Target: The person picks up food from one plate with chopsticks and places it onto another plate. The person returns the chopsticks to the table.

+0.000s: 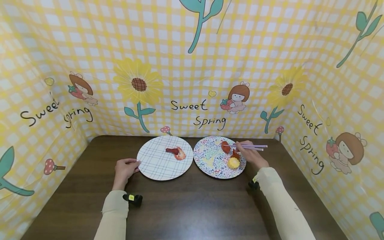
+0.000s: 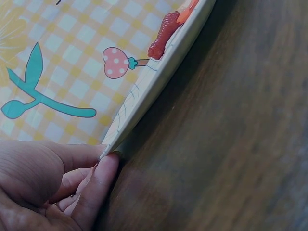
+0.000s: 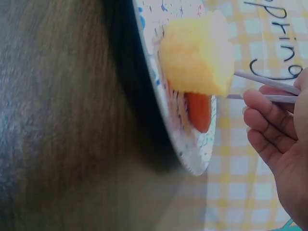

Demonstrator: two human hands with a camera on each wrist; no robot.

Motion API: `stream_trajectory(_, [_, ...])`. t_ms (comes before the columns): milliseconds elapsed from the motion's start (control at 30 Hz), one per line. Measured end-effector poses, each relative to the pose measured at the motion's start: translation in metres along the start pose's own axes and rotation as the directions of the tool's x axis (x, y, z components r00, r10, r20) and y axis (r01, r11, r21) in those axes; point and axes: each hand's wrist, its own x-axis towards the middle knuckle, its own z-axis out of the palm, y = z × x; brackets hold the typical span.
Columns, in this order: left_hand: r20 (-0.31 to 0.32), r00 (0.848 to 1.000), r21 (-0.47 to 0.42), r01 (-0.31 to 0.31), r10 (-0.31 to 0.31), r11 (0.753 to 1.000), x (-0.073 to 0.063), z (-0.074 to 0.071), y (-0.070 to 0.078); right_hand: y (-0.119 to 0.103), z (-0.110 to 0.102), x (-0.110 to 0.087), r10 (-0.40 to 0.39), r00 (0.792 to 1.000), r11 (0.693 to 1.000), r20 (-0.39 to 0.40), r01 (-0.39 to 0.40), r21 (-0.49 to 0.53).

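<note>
My left hand [image 1: 125, 170] pinches the left edge of a white plate [image 1: 156, 168] with blue grid lines; in the left wrist view, thumb and fingers [image 2: 98, 178] grip its rim. A dark red drumstick-like piece [image 1: 171, 150] and a shrimp [image 1: 180, 154] lie on that plate. My right hand [image 1: 251, 156] holds a pair of lilac chopsticks [image 1: 255, 146] over a speckled plate [image 1: 207, 160]. Their tips are at a reddish-brown oval food piece [image 1: 226, 147]. Close by are a second reddish-brown piece [image 1: 235, 154] and a yellow corn chunk [image 1: 233, 163], which hides the chopstick tips in the right wrist view.
The two plates stand side by side near the back of a dark wooden table [image 1: 186, 206]. A yellow checked cloth [image 1: 186, 80] with flower and girl prints hangs behind and on both sides. Each wrist wears a small black camera [image 1: 136, 200].
</note>
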Motion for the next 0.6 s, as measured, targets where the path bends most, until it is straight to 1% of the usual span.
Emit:
stream_trajectory(33, [0.0, 1.0, -0.001, -0.001, 0.001, 1.0, 0.0, 0.0, 0.0, -0.002, 0.0, 0.0, -0.009, 1.0, 1.0, 0.005, 0.009, -0.021])
stream_trajectory(100, [-0.001, 1.0, 0.0, -0.003, 0.003, 1.0, 0.0, 0.0, -0.001, -0.008, 0.001, 0.003, -0.082, 0.997, 0.996, 0.009, 0.082, -0.043])
stream_trajectory(167, [-0.001, 1.0, 0.003, 0.0, 0.0, 1.0, 0.0, 0.0, 0.0, -0.015, 0.001, 0.004, -0.125, 0.992, 0.991, 0.015, 0.126, -0.054])
stream_trajectory(267, [0.0, 1.0, 0.009, 0.006, -0.006, 1.0, -0.001, 0.001, 0.001, -0.026, 0.002, 0.004, -0.197, 0.98, 0.977, 0.016, 0.198, -0.075])
stream_trajectory(333, [0.002, 1.0, 0.012, 0.013, -0.013, 1.0, -0.001, 0.001, 0.001, -0.032, 0.002, 0.001, -0.218, 0.976, 0.972, 0.022, 0.219, -0.084])
stream_trajectory(400, [0.005, 1.0, 0.016, 0.018, -0.018, 1.0, -0.001, 0.0, 0.001, -0.035, 0.003, -0.001, -0.264, 0.964, 0.959, 0.022, 0.265, -0.098])
stream_trajectory(533, [0.007, 1.0, 0.017, 0.023, -0.023, 1.0, 0.0, 0.0, 0.001, -0.034, 0.006, 0.001, -0.309, 0.951, 0.94, 0.031, 0.31, -0.142])
stream_trajectory(600, [0.007, 1.0, 0.015, 0.021, -0.021, 1.0, 0.001, 0.0, 0.0, -0.032, 0.009, 0.002, -0.298, 0.954, 0.942, 0.035, 0.3, -0.153])
